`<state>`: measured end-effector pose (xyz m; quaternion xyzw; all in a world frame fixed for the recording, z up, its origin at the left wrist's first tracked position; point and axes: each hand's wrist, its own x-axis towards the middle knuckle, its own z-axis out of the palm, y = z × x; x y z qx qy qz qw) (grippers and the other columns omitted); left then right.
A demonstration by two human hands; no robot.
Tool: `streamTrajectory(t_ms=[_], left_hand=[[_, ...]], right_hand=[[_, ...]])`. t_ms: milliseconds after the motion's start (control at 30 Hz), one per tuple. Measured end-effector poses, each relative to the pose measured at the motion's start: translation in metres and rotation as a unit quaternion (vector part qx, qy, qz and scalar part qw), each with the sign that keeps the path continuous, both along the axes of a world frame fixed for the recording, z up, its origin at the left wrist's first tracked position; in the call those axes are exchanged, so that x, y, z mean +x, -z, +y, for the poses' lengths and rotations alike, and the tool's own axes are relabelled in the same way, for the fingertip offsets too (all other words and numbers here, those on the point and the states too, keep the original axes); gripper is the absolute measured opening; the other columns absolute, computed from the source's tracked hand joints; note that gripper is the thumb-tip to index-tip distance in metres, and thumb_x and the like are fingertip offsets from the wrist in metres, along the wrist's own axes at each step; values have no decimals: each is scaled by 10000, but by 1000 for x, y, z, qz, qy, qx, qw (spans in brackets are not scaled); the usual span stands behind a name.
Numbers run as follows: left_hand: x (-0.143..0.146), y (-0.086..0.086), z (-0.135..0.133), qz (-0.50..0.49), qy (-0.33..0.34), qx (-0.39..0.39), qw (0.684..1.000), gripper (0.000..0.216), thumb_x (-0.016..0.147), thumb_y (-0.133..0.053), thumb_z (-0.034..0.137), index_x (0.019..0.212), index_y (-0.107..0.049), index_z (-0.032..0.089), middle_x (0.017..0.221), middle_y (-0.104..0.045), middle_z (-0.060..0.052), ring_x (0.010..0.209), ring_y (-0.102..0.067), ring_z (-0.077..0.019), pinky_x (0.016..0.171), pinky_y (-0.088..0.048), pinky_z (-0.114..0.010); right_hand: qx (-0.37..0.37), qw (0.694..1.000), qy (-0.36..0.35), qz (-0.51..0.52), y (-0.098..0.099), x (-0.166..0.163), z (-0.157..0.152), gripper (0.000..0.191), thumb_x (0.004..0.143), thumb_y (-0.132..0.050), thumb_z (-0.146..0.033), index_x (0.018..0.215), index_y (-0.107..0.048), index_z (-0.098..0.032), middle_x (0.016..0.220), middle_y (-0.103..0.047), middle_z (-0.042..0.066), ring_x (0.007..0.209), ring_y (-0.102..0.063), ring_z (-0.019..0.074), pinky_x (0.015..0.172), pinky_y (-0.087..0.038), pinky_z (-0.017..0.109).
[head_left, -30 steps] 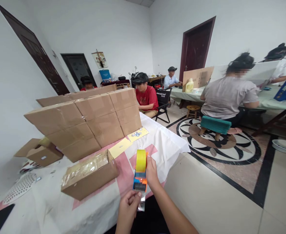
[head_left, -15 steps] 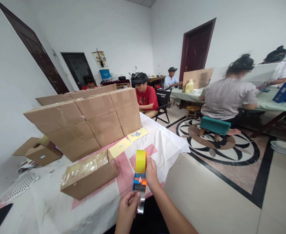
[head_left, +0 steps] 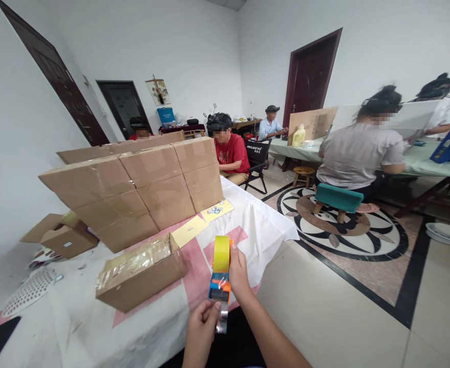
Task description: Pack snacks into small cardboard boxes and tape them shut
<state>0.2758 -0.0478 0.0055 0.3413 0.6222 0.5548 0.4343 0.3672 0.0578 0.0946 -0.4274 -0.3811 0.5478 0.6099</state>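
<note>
A tape dispenser with a blue and orange frame and a yellow roll is held over the front edge of the table. My right hand is closed around its right side. My left hand pinches the loose strip of clear tape that hangs from the dispenser's near end. Left of the hands lies a closed cardboard box, its top covered with shiny tape. Part of the dispenser's grip is hidden behind my right hand.
A wall of taped cardboard boxes stands across the table. Beside it are yellow paper sheets and an open carton. A white and pink cloth covers the table. Several people sit beyond, and a green-topped stool stands at right.
Almost nothing differs. Both hands keep hold of the tape and dispenser in nearly the same place, and the view has shifted very slightly.
</note>
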Motion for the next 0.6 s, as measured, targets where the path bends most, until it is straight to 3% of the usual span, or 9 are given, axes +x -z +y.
streamTrajectory(t_ms=[167,367,600], left_hand=[[3,-8,-2,-5,-5,10,1000,627,621,-733,787,675,-639,170,458,-448,53,412,-357,-75,414,-333,-206],[5,-24,-4,6,-14,7,1000,656,560,-746,808,692,-661,172,470,-485,36,434,-419,-102,419,-364,-223],[3,-20,-3,41,-15,13,999,640,563,-755,797,673,-640,178,480,-485,34,445,-427,-106,410,-334,-217]], right_hand=[[14,1000,1,-1,5,-2,1,616,827,-517,-800,701,-573,-199,653,-543,-13,637,-504,154,578,-435,262],[19,999,-5,26,-3,-3,-1,599,847,-521,-780,672,-544,-207,609,-504,-15,575,-453,139,533,-408,260],[11,1000,8,11,-5,-5,-1,607,815,-543,-792,663,-543,-205,634,-529,-8,606,-481,147,555,-423,262]])
